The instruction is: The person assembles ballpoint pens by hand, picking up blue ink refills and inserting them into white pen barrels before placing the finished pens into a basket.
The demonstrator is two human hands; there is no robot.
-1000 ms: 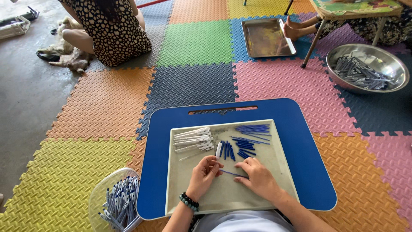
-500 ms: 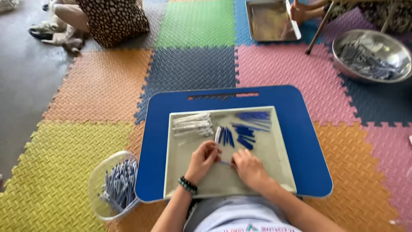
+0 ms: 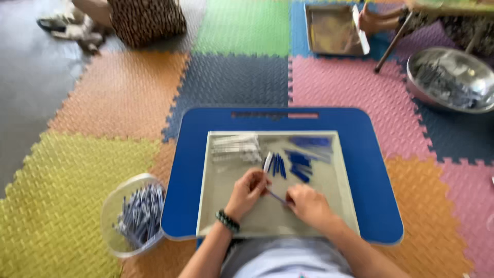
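I am holding one thin blue stick (image 3: 277,196) between both hands: left hand (image 3: 248,191) fingers pinching its far end, right hand (image 3: 307,205) gripping its near end, over the grey tray (image 3: 337,216) on the blue tabletop (image 3: 185,170).

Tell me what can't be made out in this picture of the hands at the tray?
Head view, all motion-blurred:
- The thin blue piece between the left hand and right hand: its kind is unclear, fingers cover both ends.
- Contents of the metal bowl: blurred, cut by the right edge.
- Another person: cut off by the top edge.
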